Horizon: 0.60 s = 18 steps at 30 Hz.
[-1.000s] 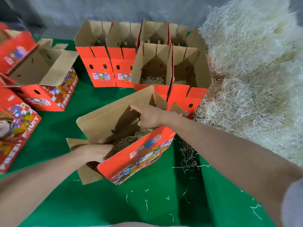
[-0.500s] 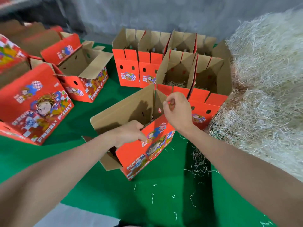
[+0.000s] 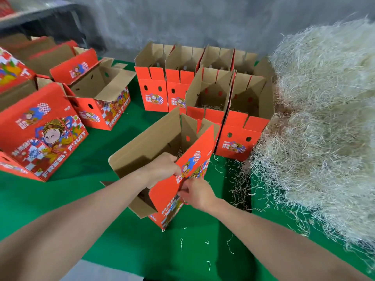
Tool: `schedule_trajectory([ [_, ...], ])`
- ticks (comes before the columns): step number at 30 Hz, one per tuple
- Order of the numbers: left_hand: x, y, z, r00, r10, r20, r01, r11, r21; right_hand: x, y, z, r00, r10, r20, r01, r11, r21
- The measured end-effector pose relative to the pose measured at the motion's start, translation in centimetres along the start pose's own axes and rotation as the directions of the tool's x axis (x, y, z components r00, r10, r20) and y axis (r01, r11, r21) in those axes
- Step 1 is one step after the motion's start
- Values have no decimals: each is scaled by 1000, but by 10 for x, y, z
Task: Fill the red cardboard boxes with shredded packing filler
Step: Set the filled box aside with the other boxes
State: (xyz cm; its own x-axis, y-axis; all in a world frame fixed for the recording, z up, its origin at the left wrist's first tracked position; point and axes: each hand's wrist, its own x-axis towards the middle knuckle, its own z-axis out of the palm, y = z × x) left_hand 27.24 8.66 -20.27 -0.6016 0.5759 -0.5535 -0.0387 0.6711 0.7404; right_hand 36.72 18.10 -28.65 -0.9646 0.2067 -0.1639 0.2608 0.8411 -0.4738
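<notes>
Both hands grip the near red wall of the open box (image 3: 194,165). The left hand (image 3: 162,169) fingers curl over its top edge; the right hand (image 3: 197,192) fingers pinch its printed face. A little filler (image 3: 180,153) lies inside, beyond the fingers.

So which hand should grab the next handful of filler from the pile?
Probably the right hand: the filler pile lies on its side, and the left hand grips the near box at its rim, steadying it.
</notes>
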Motion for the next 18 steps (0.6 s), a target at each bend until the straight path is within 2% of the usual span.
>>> schedule_trajectory([
  [2, -1, -3, -2, 1000, 9, 27, -9, 1000, -16, 0, 2, 4, 999, 14, 46, -10, 997, -75],
  [4, -2, -5, -4, 999, 49, 25, -49, 999, 5, -4, 10, 8, 985, 41, 166, -2, 973, -231],
  [6, -4, -6, -5, 996, 81, 43, -83, 996, 29, -8, 22, 9, 962, 93, 258, -9, 950, -311],
  [9, -7, -5, -4, 988, 137, 70, -144, 984, 106, -5, 40, -2, 973, 98, 210, -33, 956, -290],
  [11, -9, -1, -6, 979, 189, 77, -202, 952, 231, 6, 53, -21, 984, 172, 51, -162, 975, -153],
  [12, -11, 2, -11, 971, 222, 90, -239, 928, 286, 13, 63, -34, 960, 274, -61, -274, 962, 12],
  [14, -17, 6, -26, 941, 300, 159, -339, 843, 418, 24, 82, -66, 814, 527, -245, -412, 821, 395],
  [16, -27, 9, -43, 897, 353, 267, -442, 703, 557, 33, 97, -96, 674, 655, -340, -393, 708, 587],
  [17, -30, 8, -51, 880, 361, 308, -474, 637, 608, 36, 99, -107, 656, 674, -339, -361, 675, 644],
  [18, -31, 7, -59, 870, 360, 337, -491, 578, 652, 40, 98, -114, 669, 676, -310, -317, 636, 703],
])
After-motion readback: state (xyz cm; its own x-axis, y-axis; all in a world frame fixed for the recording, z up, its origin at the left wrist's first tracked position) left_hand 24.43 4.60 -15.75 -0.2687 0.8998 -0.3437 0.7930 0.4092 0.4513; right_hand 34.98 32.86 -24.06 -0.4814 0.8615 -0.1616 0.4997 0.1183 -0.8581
